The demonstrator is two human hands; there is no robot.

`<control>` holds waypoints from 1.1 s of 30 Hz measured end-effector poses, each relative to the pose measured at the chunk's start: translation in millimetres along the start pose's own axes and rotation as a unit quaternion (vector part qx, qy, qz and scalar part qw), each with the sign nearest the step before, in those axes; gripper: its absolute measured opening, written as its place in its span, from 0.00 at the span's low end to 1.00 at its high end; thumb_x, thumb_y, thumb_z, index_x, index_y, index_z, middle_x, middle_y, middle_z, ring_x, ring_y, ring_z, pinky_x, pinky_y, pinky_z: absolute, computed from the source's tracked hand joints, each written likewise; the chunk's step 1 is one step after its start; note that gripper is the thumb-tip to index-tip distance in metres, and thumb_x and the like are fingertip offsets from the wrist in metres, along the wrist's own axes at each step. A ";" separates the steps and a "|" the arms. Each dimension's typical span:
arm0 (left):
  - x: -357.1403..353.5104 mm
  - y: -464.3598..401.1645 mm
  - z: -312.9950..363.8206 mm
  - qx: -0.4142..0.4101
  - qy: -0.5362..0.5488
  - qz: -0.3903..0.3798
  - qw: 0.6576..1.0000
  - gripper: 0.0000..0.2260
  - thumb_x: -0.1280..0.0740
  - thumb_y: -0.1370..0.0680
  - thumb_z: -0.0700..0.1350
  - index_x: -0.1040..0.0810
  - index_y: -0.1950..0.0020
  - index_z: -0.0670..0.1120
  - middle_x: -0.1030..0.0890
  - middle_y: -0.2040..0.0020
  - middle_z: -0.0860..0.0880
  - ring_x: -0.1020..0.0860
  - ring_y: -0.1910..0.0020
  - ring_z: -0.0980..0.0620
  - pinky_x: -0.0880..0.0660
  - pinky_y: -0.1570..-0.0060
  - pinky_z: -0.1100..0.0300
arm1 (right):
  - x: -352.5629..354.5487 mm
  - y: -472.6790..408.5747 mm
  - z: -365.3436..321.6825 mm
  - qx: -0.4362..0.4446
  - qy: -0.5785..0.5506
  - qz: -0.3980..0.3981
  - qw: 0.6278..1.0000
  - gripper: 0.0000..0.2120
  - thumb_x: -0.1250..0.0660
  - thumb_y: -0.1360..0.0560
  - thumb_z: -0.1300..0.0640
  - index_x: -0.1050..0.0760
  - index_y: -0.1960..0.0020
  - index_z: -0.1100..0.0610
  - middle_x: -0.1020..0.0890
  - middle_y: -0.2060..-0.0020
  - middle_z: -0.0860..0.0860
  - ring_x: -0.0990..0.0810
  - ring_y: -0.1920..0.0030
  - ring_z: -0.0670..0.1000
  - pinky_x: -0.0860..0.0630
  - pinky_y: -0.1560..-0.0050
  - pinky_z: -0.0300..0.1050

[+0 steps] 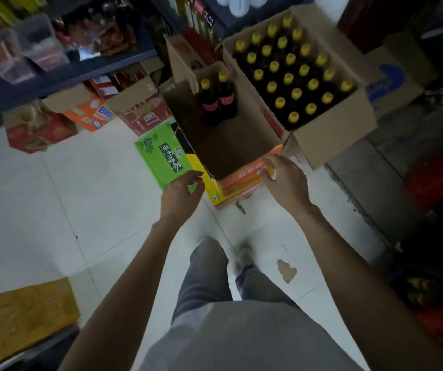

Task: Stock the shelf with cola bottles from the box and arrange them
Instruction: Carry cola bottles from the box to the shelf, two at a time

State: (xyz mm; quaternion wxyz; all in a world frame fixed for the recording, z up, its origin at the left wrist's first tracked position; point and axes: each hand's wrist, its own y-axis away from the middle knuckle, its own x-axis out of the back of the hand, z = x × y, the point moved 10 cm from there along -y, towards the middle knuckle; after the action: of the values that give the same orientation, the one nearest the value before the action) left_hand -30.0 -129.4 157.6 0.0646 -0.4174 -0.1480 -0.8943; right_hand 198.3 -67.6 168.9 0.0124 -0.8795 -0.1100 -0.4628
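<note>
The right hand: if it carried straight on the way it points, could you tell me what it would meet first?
The right hand already touches the near flap of the open box. Going on, it would probably cross the empty interior toward the two cola bottles, though depth is unclear.

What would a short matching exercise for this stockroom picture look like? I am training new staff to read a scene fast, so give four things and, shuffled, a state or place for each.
Things:
1. near box
2. far box
3. right hand
4. left hand

States or places:
A. packed full with yellow-capped bottles
B. fingers on the orange front flap of the near box
C. holds only two bottles, at its far end
D. over the green flap, fingers loosely curled, holding nothing

Pairs: 1-C, 2-A, 3-B, 4-D
</note>
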 end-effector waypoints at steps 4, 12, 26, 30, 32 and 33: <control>8.0 -94.4 -16.6 -0.019 -0.005 -0.008 1.000 0.11 0.33 0.22 0.45 0.22 0.40 0.49 0.17 0.47 0.53 0.21 0.47 0.53 0.33 0.57 0.64 | -33.0 -80.9 -8.0 -0.026 0.003 -0.015 1.000 0.16 0.35 0.22 0.56 0.26 0.35 0.57 0.20 0.42 0.54 0.22 0.41 0.55 0.32 0.53 0.42; -56.4 -301.5 -51.3 -0.012 -0.025 -0.132 0.991 0.21 0.33 0.24 0.47 0.30 0.31 0.48 0.23 0.38 0.49 0.24 0.39 0.46 0.27 0.42 0.52 | -113.4 -218.7 24.1 -0.151 -0.001 -0.045 0.988 0.25 0.35 0.22 0.53 0.35 0.28 0.56 0.24 0.37 0.56 0.25 0.37 0.57 0.26 0.40 0.53; -151.7 -436.1 -87.7 -0.018 0.082 -0.142 0.986 0.39 0.23 0.32 0.46 0.41 0.26 0.48 0.31 0.30 0.45 0.31 0.31 0.46 0.28 0.38 0.48 | -218.5 -372.8 63.6 -0.135 -0.045 0.006 0.990 0.40 0.27 0.29 0.59 0.45 0.24 0.51 0.37 0.29 0.52 0.31 0.33 0.54 0.24 0.45 0.48; -143.6 -438.4 -94.9 -0.020 0.091 -0.104 0.990 0.31 0.23 0.31 0.49 0.34 0.33 0.48 0.21 0.40 0.48 0.23 0.41 0.48 0.26 0.48 0.59 | -232.9 -368.0 74.5 -0.186 -0.100 0.041 0.977 0.32 0.25 0.31 0.59 0.36 0.32 0.58 0.29 0.34 0.54 0.26 0.37 0.56 0.26 0.51 0.47; -142.2 -438.6 -94.1 -0.033 0.065 -0.107 0.992 0.30 0.24 0.31 0.50 0.33 0.34 0.49 0.21 0.41 0.48 0.22 0.43 0.47 0.28 0.49 0.59 | -233.4 -362.1 76.3 -0.206 -0.127 0.050 0.969 0.30 0.26 0.30 0.57 0.37 0.33 0.58 0.25 0.36 0.53 0.21 0.42 0.57 0.24 0.53 0.48; -141.1 -438.2 -91.5 -0.044 0.052 -0.111 0.991 0.30 0.24 0.31 0.50 0.33 0.33 0.49 0.21 0.41 0.48 0.22 0.42 0.46 0.27 0.48 0.57 | -231.2 -358.9 75.4 -0.208 -0.137 0.056 0.967 0.30 0.26 0.30 0.57 0.37 0.34 0.58 0.23 0.37 0.53 0.20 0.44 0.58 0.23 0.53 0.49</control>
State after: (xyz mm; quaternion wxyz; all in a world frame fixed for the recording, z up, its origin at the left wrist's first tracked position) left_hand -110.6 255.6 -98.4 -0.0457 -0.3535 -0.1502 -0.9222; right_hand 59.3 249.7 -91.7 -0.1598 -0.9226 0.0370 -0.3491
